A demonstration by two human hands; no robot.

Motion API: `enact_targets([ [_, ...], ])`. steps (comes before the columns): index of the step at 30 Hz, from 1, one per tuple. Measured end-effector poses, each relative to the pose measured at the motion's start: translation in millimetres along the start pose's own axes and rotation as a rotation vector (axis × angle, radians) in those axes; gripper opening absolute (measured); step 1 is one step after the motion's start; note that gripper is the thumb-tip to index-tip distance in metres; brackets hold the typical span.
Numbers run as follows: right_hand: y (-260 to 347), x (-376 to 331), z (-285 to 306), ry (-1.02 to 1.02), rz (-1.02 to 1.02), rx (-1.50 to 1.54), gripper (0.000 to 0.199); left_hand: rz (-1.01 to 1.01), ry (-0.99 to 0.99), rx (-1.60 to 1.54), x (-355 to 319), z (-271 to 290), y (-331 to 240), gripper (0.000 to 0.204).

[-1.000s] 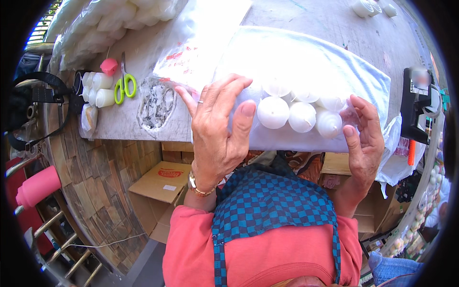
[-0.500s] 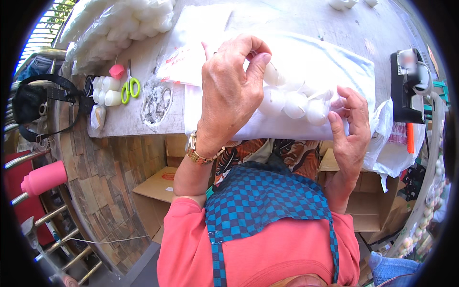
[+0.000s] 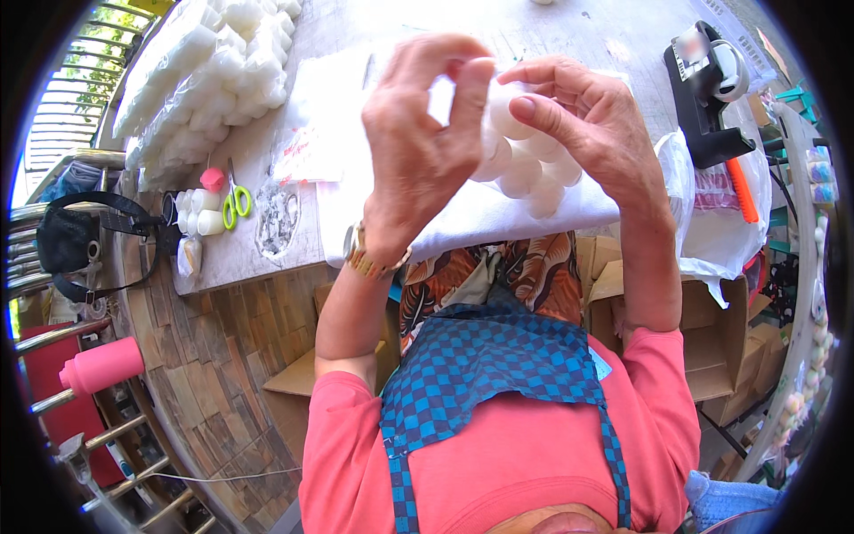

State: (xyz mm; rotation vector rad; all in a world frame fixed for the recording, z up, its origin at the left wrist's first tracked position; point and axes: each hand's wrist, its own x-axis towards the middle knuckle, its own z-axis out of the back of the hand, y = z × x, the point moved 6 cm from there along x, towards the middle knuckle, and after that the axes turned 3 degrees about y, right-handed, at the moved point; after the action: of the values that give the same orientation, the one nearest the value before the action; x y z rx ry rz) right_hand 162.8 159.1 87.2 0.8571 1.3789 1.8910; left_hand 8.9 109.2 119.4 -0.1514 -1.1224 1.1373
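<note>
A cluster of white, cup-shaped candles (image 3: 525, 169) stands packed together on a white cloth (image 3: 445, 227). My left hand (image 3: 422, 147) is at the cluster's left, slightly blurred. Its thumb and forefinger are bent together in a pinch, and whatever lies between them cannot be made out. On the far right side, my right hand (image 3: 592, 125) grips the candles, thumb across the top and fingers curled beyond. Both hands partly hide the cluster.
Plastic-wrapped white candles (image 3: 213, 84) are piled at the far left. Nearer are green-handled scissors (image 3: 237, 203), a pink candle (image 3: 213, 179) and small white candles (image 3: 197, 214). A black tape dispenser (image 3: 707, 102) and plastic bag (image 3: 721, 227) are on the right.
My right hand has moved far and left onto the candles, and its fingers have closed in. The cluster looks turned and more tightly gathered. My left hand remains pinched, now slightly higher.
</note>
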Motion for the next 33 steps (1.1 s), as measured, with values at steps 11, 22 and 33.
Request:
enact_targets([
  [11, -7, 31, 7, 0.183, 0.007, 0.027, 0.033, 0.548, 0.007, -0.49, -55, 1, 44, 0.022],
  [22, -30, 52, 20, 0.037, 0.092, -0.03, 0.02, 0.447, 0.041, -0.664, -34, 5, 57, 0.044],
  [33, -26, 74, -2, -0.14, 0.184, -0.159, 0.019, 0.643, 0.067, -0.979, -29, -11, 81, 0.024],
])
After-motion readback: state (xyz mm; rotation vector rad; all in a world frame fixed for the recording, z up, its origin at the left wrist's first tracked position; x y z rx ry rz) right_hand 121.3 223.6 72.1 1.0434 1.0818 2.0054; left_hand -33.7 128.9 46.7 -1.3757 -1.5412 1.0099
